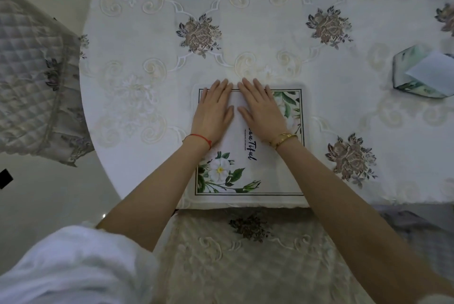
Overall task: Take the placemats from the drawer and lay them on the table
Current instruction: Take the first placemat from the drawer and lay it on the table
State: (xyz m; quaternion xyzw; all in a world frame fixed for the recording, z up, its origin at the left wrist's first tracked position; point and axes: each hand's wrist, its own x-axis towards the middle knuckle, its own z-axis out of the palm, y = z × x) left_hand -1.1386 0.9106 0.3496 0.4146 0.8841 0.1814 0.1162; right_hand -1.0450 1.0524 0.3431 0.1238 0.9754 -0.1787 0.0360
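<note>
A white placemat (248, 176) with green leaves, white flowers and dark script lies flat at the near edge of the round table (319, 117). My left hand (213, 109) rests palm down on its far left part, fingers together and pointing away. My right hand (262, 107) lies flat beside it on the far middle, thumbs nearly touching. Both hands press on the mat without gripping it. The drawer is not in view.
An embroidered cream tablecloth (152, 70) covers the table. A green floral tissue box (422, 75) stands at the right. A quilted chair cover (32, 87) is at the left, and a padded chair seat (245, 254) sits below the table edge.
</note>
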